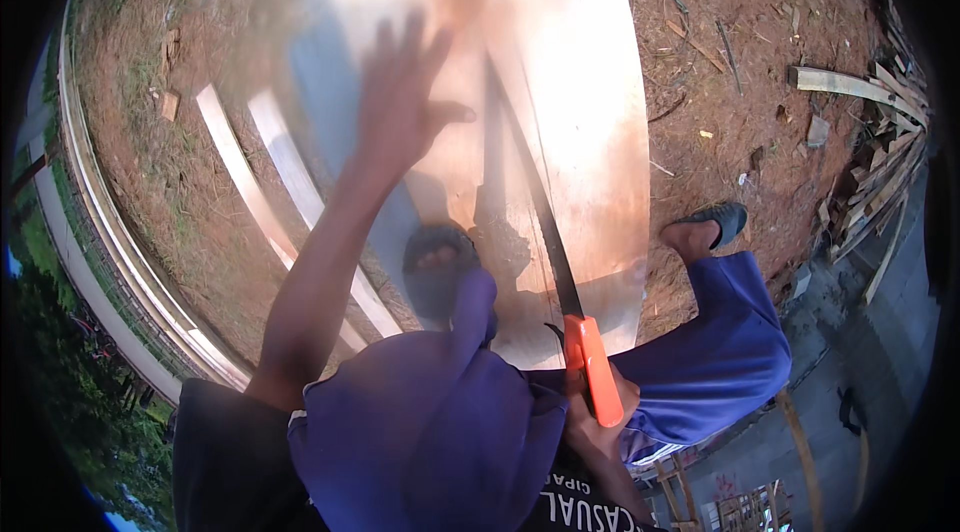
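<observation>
Head view, the left hand (405, 97) splayed wide, gripping nothing, over the broad pale wooden sheet (595, 132), the right hand (582, 420) clenched the orange-handled, dark-bladed handsaw (552, 237), which slanted over the sheet.

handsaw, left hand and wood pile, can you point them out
Handsaw (562, 277): head view, on its dark blade
Left hand (398, 102): head view, on its back
Wood pile (882, 182): head view, among its pieces

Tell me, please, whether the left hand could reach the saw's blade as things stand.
Probably yes: the left hand looks open and empty, and nothing visible stands between it and the saw blade.
</observation>
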`<state>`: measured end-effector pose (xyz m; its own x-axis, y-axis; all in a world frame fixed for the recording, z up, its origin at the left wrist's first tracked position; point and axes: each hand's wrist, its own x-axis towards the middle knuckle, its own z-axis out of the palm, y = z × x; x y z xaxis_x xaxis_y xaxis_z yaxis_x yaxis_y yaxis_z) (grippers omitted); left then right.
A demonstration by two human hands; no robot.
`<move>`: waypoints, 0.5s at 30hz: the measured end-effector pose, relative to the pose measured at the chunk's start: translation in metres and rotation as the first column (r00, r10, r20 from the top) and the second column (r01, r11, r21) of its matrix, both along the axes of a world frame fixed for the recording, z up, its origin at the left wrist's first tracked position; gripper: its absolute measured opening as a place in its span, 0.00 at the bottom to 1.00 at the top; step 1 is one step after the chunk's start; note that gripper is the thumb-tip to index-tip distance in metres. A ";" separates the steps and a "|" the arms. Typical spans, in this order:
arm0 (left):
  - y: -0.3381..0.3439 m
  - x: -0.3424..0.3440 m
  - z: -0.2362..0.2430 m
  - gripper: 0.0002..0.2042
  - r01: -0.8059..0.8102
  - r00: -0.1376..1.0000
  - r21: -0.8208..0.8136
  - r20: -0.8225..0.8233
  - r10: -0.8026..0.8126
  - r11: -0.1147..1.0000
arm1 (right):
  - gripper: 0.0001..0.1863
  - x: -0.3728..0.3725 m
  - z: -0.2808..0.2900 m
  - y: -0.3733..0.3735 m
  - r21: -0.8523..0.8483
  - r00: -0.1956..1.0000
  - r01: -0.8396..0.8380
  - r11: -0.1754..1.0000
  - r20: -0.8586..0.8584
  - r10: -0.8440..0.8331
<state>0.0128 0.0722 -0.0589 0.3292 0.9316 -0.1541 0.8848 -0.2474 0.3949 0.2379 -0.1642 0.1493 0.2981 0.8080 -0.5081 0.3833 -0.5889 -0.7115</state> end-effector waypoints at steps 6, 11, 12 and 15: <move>0.005 0.008 -0.007 0.51 0.005 1.000 0.001 0.007 -0.005 1.000 | 0.07 -0.038 -0.107 0.172 -0.028 0.983 0.115 0.993 -0.139 -0.117; 0.014 0.004 0.003 0.51 -0.015 1.000 -0.031 0.004 0.016 0.999 | 0.06 -0.025 -0.075 0.088 0.026 0.991 0.066 0.997 -0.119 -0.063; 0.011 0.007 0.004 0.50 -0.015 1.000 -0.050 0.017 0.016 0.999 | 0.05 -0.015 -0.050 0.055 0.009 0.997 0.039 0.999 -0.064 -0.039; 0.011 0.006 0.010 0.50 -0.046 0.999 -0.099 0.000 0.046 0.994 | 0.08 0.008 0.004 -0.013 0.029 0.987 -0.112 0.993 0.118 0.108</move>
<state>0.0184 0.0829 -0.0493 0.2867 0.9260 -0.2458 0.8934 -0.1657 0.4177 0.2462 -0.1772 0.1536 0.2617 0.8561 -0.4456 0.5255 -0.5137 -0.6782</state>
